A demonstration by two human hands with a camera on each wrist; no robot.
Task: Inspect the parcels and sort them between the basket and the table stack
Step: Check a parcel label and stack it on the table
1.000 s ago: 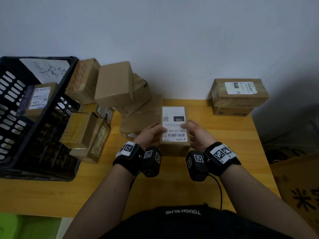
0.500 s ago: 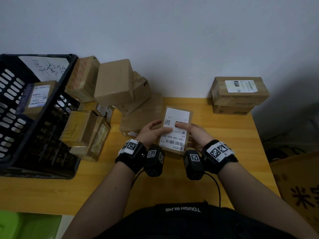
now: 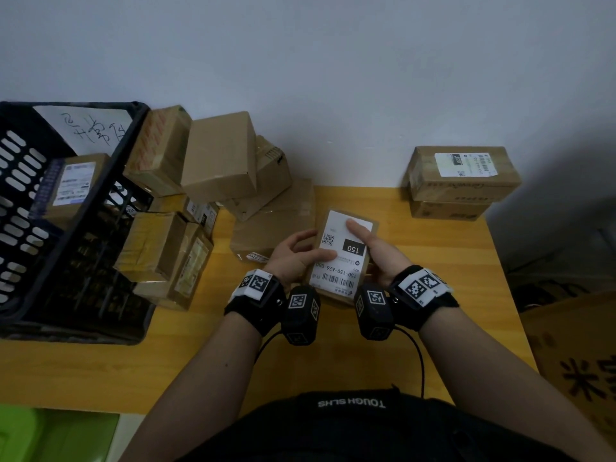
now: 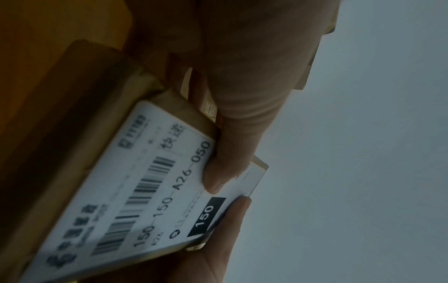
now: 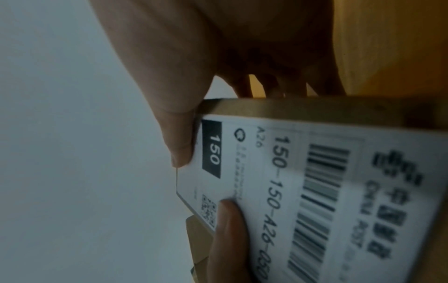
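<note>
Both hands hold a small brown parcel (image 3: 343,255) above the middle of the wooden table (image 3: 206,361), tilted up toward my head. Its white label (image 4: 155,183) reads "150-150-A26-050" with a barcode. My left hand (image 3: 295,253) grips the left side, thumb on the label (image 5: 290,191). On the right side, my right hand (image 3: 373,248) grips it, thumb pressed on the label's upper part. A black slotted basket (image 3: 50,248) at the left holds a labelled parcel (image 3: 71,185). A stack of two parcels (image 3: 463,181) stands at the table's back right.
A heap of several brown boxes (image 3: 216,161) lies between the basket and my hands, against the white wall. A paper with handwriting (image 3: 90,128) leans inside the basket. A printed carton (image 3: 580,368) stands off the table's right edge.
The parcel has tilted up off the table and turned slightly clockwise. My right thumb has slid further up the label; the left thumb stays on it.
</note>
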